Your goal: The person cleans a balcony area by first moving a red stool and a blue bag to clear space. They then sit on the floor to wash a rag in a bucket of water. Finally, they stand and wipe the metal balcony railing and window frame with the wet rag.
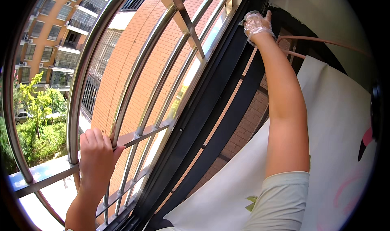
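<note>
My left hand (96, 154) is bare and closed round the flat steel crossbar (132, 138) of a window guard, its thumb lying along the bar. My right arm stretches far up, and my right hand (257, 24), in a clear crumpled plastic glove, rests against the upper part of a black window frame (191, 117). One digit points upward, apart from the rest; the other fingers look bent under the wrinkled plastic. Whatever they may hold is hidden.
Polished vertical bars (144, 60) curve across the left side. A white curtain (325, 105) with pink and green print hangs at right, below a pinkish tube (321, 39). Outside stand a brick wall (118, 76), an orange apartment block (53, 32) and green trees (44, 133).
</note>
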Motion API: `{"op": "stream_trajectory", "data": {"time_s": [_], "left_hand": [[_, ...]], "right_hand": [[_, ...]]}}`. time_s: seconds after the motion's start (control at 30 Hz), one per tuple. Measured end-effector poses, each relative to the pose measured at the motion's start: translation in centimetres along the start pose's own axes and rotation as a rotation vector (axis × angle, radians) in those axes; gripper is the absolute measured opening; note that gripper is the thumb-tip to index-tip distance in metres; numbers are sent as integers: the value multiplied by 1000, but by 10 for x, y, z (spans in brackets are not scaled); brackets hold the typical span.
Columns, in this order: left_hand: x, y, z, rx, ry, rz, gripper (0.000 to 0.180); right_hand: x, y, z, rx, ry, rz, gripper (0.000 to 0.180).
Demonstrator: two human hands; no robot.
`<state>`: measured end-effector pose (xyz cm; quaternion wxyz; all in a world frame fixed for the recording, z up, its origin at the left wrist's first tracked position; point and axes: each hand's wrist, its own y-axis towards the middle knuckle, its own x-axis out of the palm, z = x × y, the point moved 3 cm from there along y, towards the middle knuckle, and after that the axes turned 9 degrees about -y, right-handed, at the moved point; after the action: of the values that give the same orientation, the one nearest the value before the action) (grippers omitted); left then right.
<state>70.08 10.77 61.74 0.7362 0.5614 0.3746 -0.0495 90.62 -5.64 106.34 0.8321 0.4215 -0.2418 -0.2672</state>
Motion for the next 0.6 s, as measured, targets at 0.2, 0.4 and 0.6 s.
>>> {"op": "stream_trajectory", "data": {"time_s": [0.2,0.4,0.6], "left_hand": [[2,0,1,68,62,67,44],[-1,0,1,51,61,62,43],[5,1,0,41,35,12,43]], "right_hand": [[-32,-13,2,-34,-26,55,30],[-58,-127,-60,-430,79,235,22],[-85,-228,-120,-607,717,295,20]]}}
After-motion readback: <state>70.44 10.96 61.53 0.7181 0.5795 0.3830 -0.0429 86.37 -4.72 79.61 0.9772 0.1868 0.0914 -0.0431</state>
